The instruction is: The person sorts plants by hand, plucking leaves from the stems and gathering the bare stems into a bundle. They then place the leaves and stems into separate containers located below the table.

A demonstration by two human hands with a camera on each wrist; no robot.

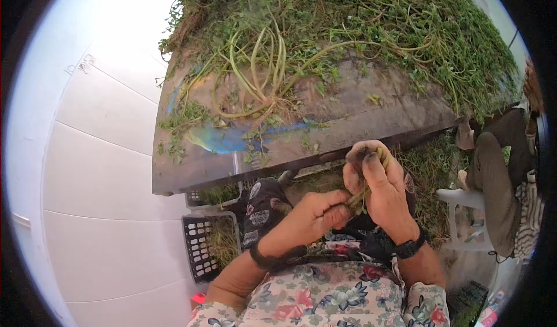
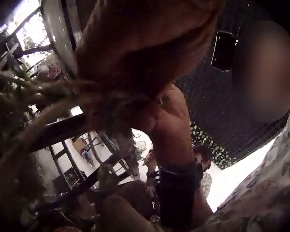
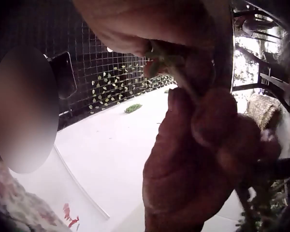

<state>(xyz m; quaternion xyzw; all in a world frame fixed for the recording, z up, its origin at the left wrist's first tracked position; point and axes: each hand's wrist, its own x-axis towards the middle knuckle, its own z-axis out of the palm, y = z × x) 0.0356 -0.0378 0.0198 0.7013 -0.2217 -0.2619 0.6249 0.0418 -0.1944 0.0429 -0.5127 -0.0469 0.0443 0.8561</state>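
Just above the flower-patterned lap [image 1: 325, 292], the left hand [image 1: 316, 211] pinches the lower end of a small bunch of thin green stems [image 1: 362, 194]. The right hand [image 1: 380, 188], its fingertips dark with soil, is curled round the same bunch from the other side. The two hands touch. Below and to the left stands a black slatted plastic crate [image 1: 200, 243] with greens in it. Beyond the hands is the worn brown wooden table [image 1: 348, 112]. A heap of leafy green herbs [image 1: 360, 19] covers its far part.
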